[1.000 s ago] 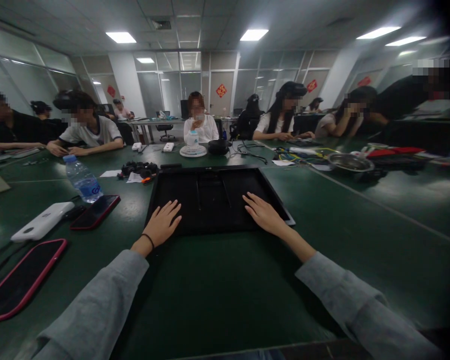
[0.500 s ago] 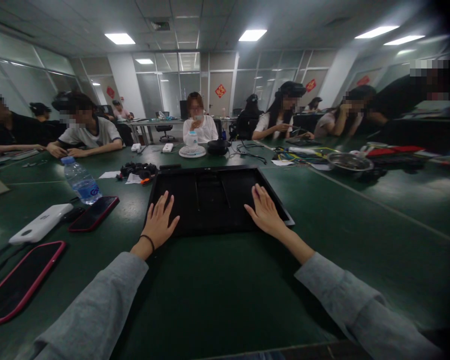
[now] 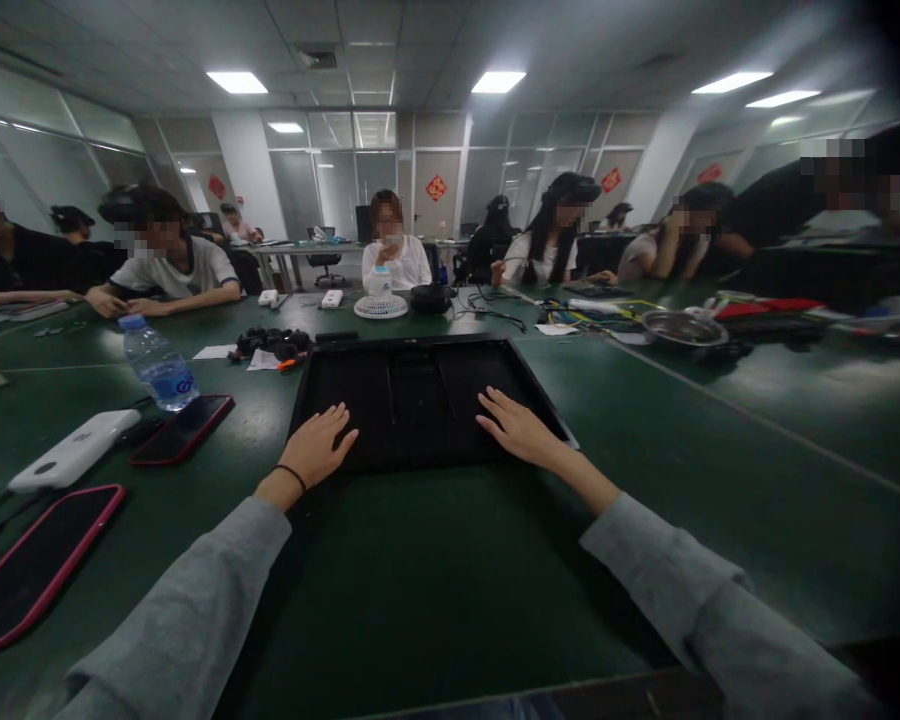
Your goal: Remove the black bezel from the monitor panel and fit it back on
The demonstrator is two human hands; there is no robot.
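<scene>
Green table (image 3: pixel 435 580) w/ black tray (image 3: pixel 420 400) — both hands, left (image 3: pixel 316 448) & right (image 3: pixel 521 432), flat, unclenched on its near edge.

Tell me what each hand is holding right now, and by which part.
Nothing is gripped. The left hand and right hand lie flat, fingers spread, on the near edge of the black panel.

head view | worn high | faces forward-down | table (image 3: pixel 435 580) near

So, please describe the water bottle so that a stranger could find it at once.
Start from the big black tray under the person's two hands on the green table, then look to its left. The water bottle stands there behind a red-edged phone. It is the only clear, upright thing there, with a blue cap and blue label.
</scene>
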